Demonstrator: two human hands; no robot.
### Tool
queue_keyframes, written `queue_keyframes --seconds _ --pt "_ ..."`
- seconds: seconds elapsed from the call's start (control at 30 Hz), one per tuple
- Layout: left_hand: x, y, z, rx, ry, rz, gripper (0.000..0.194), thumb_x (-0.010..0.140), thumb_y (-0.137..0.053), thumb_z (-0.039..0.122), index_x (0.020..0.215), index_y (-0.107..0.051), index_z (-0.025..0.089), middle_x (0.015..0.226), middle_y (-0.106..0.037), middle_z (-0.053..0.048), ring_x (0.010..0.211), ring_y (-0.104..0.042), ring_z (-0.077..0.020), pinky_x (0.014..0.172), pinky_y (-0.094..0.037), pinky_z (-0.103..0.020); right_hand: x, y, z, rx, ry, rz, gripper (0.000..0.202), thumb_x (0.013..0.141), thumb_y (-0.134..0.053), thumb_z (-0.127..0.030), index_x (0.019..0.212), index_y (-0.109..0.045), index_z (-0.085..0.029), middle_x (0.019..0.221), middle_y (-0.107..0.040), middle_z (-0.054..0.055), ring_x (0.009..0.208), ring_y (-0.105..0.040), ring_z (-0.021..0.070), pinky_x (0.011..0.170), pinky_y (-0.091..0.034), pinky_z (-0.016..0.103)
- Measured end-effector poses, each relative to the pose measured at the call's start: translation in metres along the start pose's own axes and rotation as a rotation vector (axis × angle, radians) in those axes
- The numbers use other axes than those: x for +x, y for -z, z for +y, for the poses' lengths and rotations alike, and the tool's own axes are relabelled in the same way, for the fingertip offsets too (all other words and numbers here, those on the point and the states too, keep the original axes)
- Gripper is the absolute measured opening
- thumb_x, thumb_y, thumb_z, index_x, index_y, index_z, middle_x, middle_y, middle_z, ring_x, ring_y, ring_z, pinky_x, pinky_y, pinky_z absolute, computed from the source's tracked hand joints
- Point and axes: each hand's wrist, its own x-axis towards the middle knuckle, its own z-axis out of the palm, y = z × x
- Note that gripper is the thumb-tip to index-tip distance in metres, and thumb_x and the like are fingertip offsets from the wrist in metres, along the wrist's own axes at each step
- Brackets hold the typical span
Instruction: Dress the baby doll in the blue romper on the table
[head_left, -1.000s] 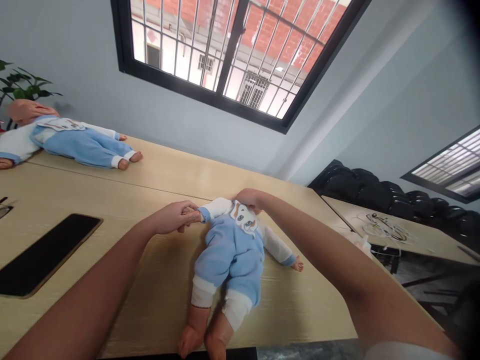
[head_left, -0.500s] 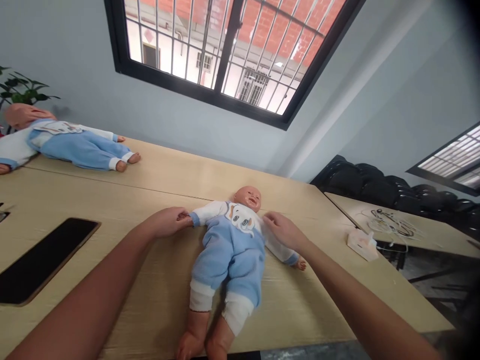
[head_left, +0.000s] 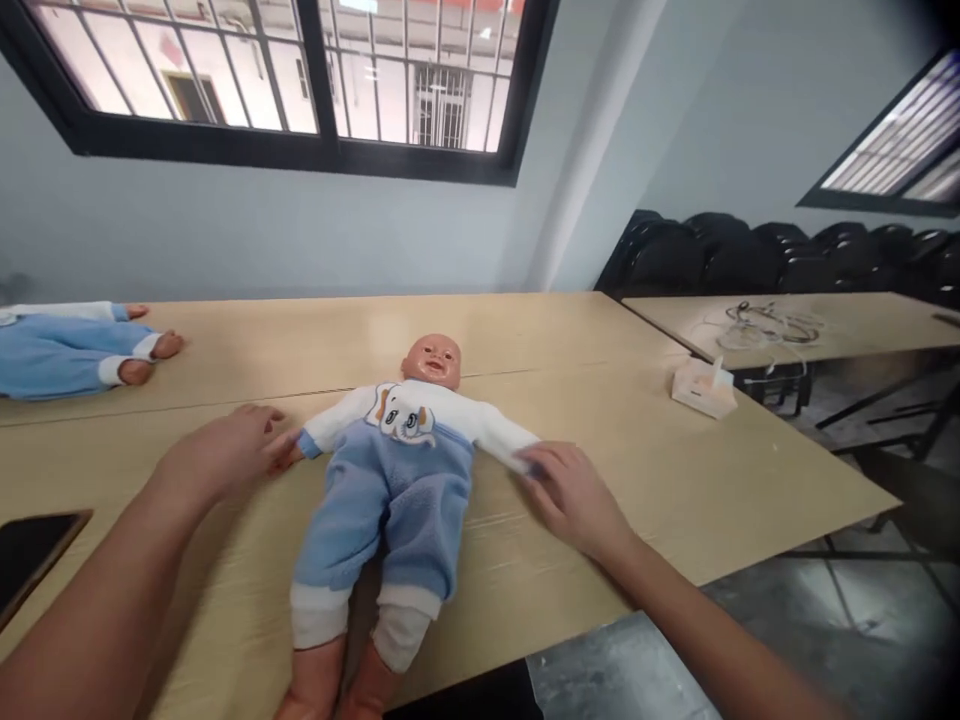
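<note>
A baby doll (head_left: pixel 390 500) in a white and blue outfit with an animal face on the chest lies on its back on the table, head away from me, arms spread out. My left hand (head_left: pixel 232 450) has its fingers closed around the doll's small hand at the left. At the other side, my right hand (head_left: pixel 574 495) grips the end of the doll's other white sleeve, thumb below and fingers on top. That doll hand is hidden under my fingers.
A second doll (head_left: pixel 60 350) in the same outfit lies at the far left. Nearby is a dark phone (head_left: pixel 34 555). To the right stand a tissue box (head_left: pixel 703 388) and another table (head_left: pixel 847 325) with coiled cables (head_left: pixel 772 325). Stacked black chairs (head_left: pixel 697 255) line the wall.
My right hand has moved from the doll's shoulder out to its sleeve end, and that arm is now stretched outward. My left hand stays at the doll's other hand. The view has turned right.
</note>
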Motion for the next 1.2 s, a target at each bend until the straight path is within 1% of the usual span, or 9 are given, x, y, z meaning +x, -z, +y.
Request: queue_keyframes --seconds 0.1,0.2,0.3,0.47,0.63,0.83,1.0,1.13,1.2 --pt "0.018 0.011 0.075 0.132 -0.260 0.120 0.046 0.096 -0.047 0.055 0.114 -0.070 0.020 0.117 -0.072 -0.015 0.112 -0.064 -0.0353 0.099 -0.046 -0.048 0.034 -0.008 -0.028 0.117 -0.045 -0.096 0.023 0.100 -0.054 -0.031 0.119 -0.063 -0.023 0.123 -0.067 0.010 0.103 -0.064 0.0235 0.088 -0.048 0.038" --pt "0.038 0.005 0.153 0.058 -0.577 0.026 0.038 0.097 -0.053 0.050 0.120 -0.068 0.025 0.124 -0.071 -0.009 0.120 -0.061 -0.0310 0.104 -0.044 -0.045 0.071 -0.024 -0.041 0.158 0.024 -0.126 0.016 0.095 -0.061 -0.028 0.106 -0.064 -0.018 0.109 -0.068 0.010 0.094 -0.061 0.0217 0.081 -0.045 0.034" --pt "0.050 -0.010 0.195 0.094 -0.552 -0.141 0.037 0.092 -0.061 0.049 0.119 -0.068 0.025 0.113 -0.074 -0.008 0.108 -0.066 -0.0309 0.093 -0.048 -0.042 0.088 -0.036 -0.041 0.220 0.058 -0.118 0.006 0.088 -0.065 -0.021 0.089 -0.061 -0.017 0.093 -0.066 0.007 0.084 -0.057 0.0198 0.075 -0.042 0.032" --pt "0.047 -0.012 0.197 0.103 -0.424 -0.283 0.034 0.086 -0.067 0.046 0.113 -0.069 0.025 0.112 -0.073 -0.008 0.103 -0.066 -0.0302 0.084 -0.048 -0.038 0.079 -0.039 -0.033 0.556 -0.079 -0.048 0.013 0.090 -0.063 -0.024 0.082 -0.055 -0.020 0.081 -0.063 0.001 0.073 -0.053 0.0157 0.066 -0.038 0.028" --pt "0.040 -0.003 0.198 0.126 -0.445 -0.162 0.017 0.089 -0.054 0.028 0.100 -0.066 0.023 0.099 -0.071 -0.006 0.095 -0.064 -0.0266 0.084 -0.047 -0.038 0.076 -0.043 -0.032 0.631 -0.140 0.037 0.013 0.087 -0.066 -0.020 0.080 -0.055 -0.020 0.077 -0.062 -0.001 0.070 -0.053 0.0147 0.064 -0.036 0.027" --pt "0.037 -0.011 0.186 0.012 -0.447 -0.082 0.013 0.092 -0.059 0.036 0.098 -0.060 0.024 0.093 -0.066 -0.002 0.078 -0.059 -0.0200 0.071 -0.046 -0.033 0.076 -0.051 -0.026 0.536 -0.091 0.160 0.014 0.085 -0.063 -0.014 0.080 -0.052 -0.021 0.079 -0.062 0.000 0.072 -0.052 0.0156 0.067 -0.037 0.028" --pt "0.033 -0.030 0.172 -0.016 -0.664 0.184 0.003 0.092 -0.061 0.022 0.094 -0.059 0.023 0.101 -0.067 -0.005 0.094 -0.063 -0.0208 0.086 -0.050 -0.036 0.074 -0.058 -0.028 0.284 0.054 0.232 0.011 0.087 -0.060 -0.012 0.084 -0.055 -0.021 0.081 -0.063 0.003 0.077 -0.053 0.0188 0.070 -0.038 0.031" --pt "0.032 -0.042 0.165 0.055 -0.780 0.456 0.014 0.087 -0.064 0.012 0.092 -0.058 0.024 0.096 -0.068 -0.004 0.091 -0.064 -0.0204 0.084 -0.052 -0.037 0.079 -0.043 -0.022 0.137 0.222 0.060 0.001 0.094 -0.061 -0.021 0.094 -0.060 -0.020 0.093 -0.066 0.008 0.088 -0.057 0.0234 0.076 -0.042 0.035" --pt "0.032 -0.044 0.163 0.080 -0.807 0.533 0.018 0.085 -0.066 0.010 0.093 -0.058 0.024 0.095 -0.069 -0.004 0.089 -0.065 -0.0202 0.083 -0.053 -0.037 0.075 -0.027 -0.005 0.096 0.225 -0.022 0.023 0.091 -0.069 -0.033 0.108 -0.062 -0.019 0.108 -0.066 0.013 0.101 -0.058 0.0286 0.086 -0.046 0.040"
